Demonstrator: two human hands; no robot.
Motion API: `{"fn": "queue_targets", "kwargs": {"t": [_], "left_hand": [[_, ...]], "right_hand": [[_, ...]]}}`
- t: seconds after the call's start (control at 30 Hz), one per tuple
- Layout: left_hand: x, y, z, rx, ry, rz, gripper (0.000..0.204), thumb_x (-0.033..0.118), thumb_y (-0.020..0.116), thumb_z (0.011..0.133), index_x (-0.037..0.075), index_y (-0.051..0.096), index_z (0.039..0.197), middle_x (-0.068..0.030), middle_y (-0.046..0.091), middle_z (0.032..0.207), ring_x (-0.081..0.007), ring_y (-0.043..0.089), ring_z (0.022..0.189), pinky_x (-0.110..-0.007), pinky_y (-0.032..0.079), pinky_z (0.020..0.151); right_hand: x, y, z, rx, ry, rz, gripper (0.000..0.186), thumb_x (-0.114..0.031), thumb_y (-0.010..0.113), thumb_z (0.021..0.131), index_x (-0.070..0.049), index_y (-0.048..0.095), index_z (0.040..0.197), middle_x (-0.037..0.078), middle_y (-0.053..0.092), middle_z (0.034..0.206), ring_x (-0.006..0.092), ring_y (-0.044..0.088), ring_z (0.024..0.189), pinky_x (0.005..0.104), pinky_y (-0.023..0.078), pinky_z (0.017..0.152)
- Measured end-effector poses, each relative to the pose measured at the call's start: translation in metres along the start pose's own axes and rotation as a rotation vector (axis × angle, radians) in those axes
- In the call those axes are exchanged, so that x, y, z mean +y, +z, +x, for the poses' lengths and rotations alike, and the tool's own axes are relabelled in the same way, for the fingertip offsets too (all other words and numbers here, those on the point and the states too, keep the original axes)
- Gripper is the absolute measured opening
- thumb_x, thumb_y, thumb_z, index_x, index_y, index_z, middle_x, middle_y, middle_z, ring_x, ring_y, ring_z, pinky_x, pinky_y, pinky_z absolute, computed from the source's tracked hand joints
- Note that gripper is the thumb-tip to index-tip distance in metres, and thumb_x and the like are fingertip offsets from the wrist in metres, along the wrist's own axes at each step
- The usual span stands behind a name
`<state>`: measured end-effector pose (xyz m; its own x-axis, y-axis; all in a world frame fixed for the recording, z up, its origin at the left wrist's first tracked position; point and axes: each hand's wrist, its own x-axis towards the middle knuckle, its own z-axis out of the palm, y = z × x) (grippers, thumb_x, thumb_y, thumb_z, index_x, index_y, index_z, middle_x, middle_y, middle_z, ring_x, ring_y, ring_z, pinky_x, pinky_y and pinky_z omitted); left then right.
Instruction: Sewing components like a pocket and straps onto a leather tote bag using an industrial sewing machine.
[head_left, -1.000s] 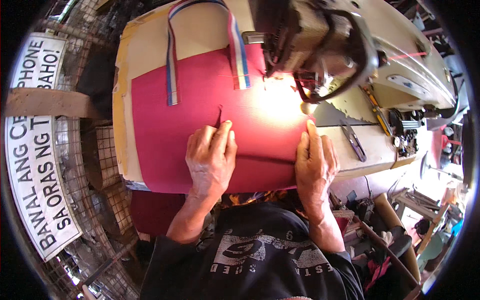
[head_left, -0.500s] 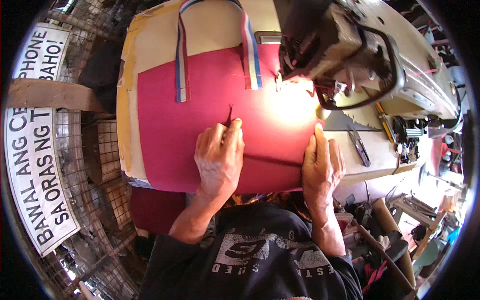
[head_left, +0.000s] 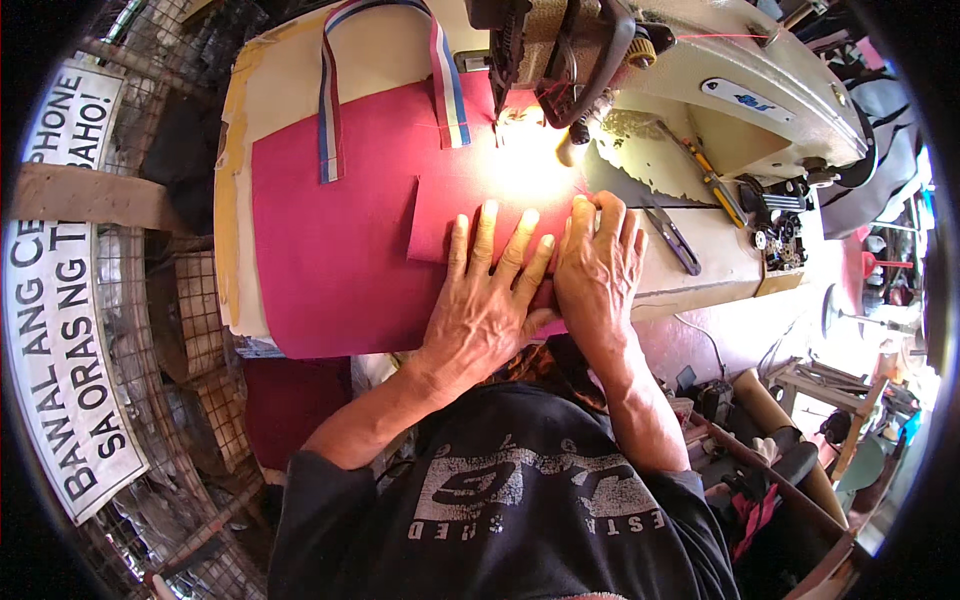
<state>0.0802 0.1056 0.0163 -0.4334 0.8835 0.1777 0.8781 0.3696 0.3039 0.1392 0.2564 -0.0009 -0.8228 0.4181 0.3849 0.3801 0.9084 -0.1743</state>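
Note:
A large magenta fabric panel (head_left: 310, 250) with two striped straps (head_left: 450, 105) lies on the machine bed, a smaller flap of the same fabric (head_left: 435, 205) folded over on it. My left hand (head_left: 480, 305) presses on the flap and panel with fingers spread flat. Beside it, my right hand (head_left: 600, 265) has its bent fingers together on the flap's right end, its thumb hidden. Just beyond both hands is the head of the sewing machine (head_left: 550, 60), its lamp brightly lighting the fabric.
Right of the fabric lie thread snips (head_left: 672, 240) and a yellow-handled cutter (head_left: 715, 180). A wire-mesh wall with a white sign (head_left: 75, 370) and a wooden bar (head_left: 90, 193) runs along the left. Tools and scraps crowd the lower right.
The fabric flap has been folded up into view. My left hand has moved right and spread its fingers over it. My right hand has shifted beside the left, and the view has shifted.

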Motion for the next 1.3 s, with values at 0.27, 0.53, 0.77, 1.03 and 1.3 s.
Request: {"fn": "queue_targets", "kwargs": {"t": [0.27, 0.53, 0.77, 1.03, 1.3], "left_hand": [[0.000, 0.002, -0.003, -0.061, -0.008, 0.036, 0.101, 0.069, 0.065, 0.080, 0.003, 0.041, 0.154, -0.0204, 0.023, 0.165, -0.0540, 0.016, 0.150, -0.071, 0.011, 0.120], [-0.004, -0.002, -0.006, -0.103, 0.008, 0.027, 0.110, 0.063, 0.075, 0.075, -0.003, 0.035, 0.154, -0.0230, 0.021, 0.166, -0.0510, 0.014, 0.152, -0.068, 0.013, 0.121], [-0.034, -0.020, -0.014, -0.188, 0.175, -0.031, 0.109, 0.059, 0.071, 0.081, -0.010, 0.028, 0.154, -0.0256, 0.022, 0.165, -0.0408, 0.017, 0.155, -0.056, 0.011, 0.127], [-0.066, -0.035, -0.038, -0.199, 0.164, -0.001, 0.131, 0.068, 0.077, 0.067, 0.000, 0.016, 0.161, -0.0206, 0.015, 0.169, -0.0357, 0.013, 0.157, -0.048, 0.011, 0.129], [-0.076, -0.049, -0.056, -0.224, 0.095, 0.058, 0.133, 0.066, 0.080, 0.062, 0.001, 0.019, 0.161, -0.0188, 0.017, 0.168, -0.0362, 0.017, 0.156, -0.050, 0.014, 0.129]], "right_hand": [[0.007, -0.017, -0.015, 0.118, -0.216, 0.083, 0.044, -0.013, 0.066, 0.085, -0.001, 0.061, 0.127, 0.018, 0.054, 0.133, 0.0361, 0.054, 0.121, 0.0499, 0.043, 0.100], [0.017, -0.032, -0.049, -0.268, -0.384, 0.257, 0.078, -0.042, 0.067, 0.086, 0.008, 0.049, 0.143, 0.025, 0.044, 0.154, 0.0388, 0.037, 0.147, 0.0534, 0.025, 0.124], [0.010, -0.035, -0.048, -0.353, -0.341, 0.193, 0.085, -0.058, 0.071, 0.078, -0.011, 0.052, 0.148, 0.025, 0.041, 0.155, 0.0412, 0.033, 0.148, 0.0555, 0.024, 0.123], [0.007, -0.034, -0.050, -0.320, -0.355, 0.167, 0.092, -0.057, 0.073, 0.076, -0.007, 0.048, 0.150, 0.027, 0.039, 0.156, 0.0425, 0.030, 0.149, 0.0569, 0.021, 0.124], [-0.037, -0.030, -0.043, -0.299, -0.437, 0.102, 0.109, -0.070, 0.062, 0.078, 0.013, 0.043, 0.146, 0.027, 0.035, 0.159, 0.0409, 0.026, 0.152, 0.0530, 0.016, 0.127]]}}
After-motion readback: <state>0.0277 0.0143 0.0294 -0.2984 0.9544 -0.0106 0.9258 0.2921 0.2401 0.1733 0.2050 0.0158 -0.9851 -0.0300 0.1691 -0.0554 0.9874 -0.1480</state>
